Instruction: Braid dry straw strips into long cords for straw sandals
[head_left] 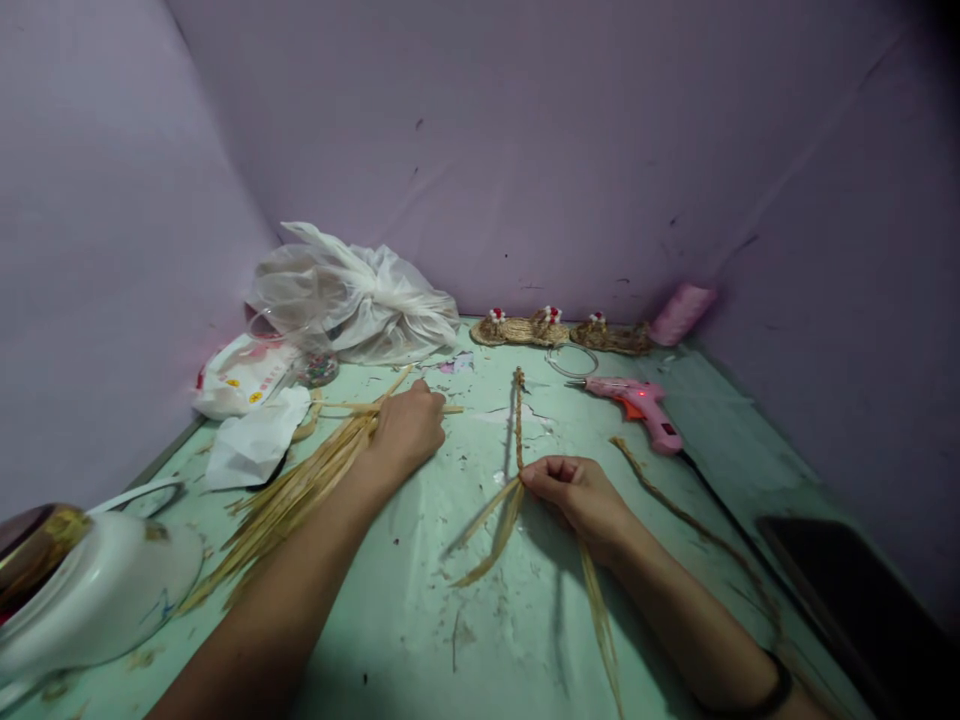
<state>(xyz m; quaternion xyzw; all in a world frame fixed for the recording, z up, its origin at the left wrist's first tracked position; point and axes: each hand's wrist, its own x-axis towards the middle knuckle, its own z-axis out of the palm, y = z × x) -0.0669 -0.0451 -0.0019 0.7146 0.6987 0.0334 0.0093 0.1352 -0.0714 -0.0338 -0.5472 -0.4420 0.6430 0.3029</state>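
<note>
A thin braid [518,425] of straw-coloured fibre runs down the middle of the green table. At its lower end my right hand [574,492] pinches it between thumb and fingers. Loose strands [499,535] fan out below that pinch, and another strand [598,610] hangs under the hand toward the near edge. My left hand [411,425] is closed at the top of a bundle of dry fibre strips [307,490] lying at the left. Its fingertips are turned away, so what they hold is hidden.
A pink glue gun [637,402] with a black cord and a long twisted cord [694,522] lie at right. Woven pieces with beads [521,330] and a pink spool [682,313] stand at the back. A plastic bag [375,300] and white container [112,590] are left.
</note>
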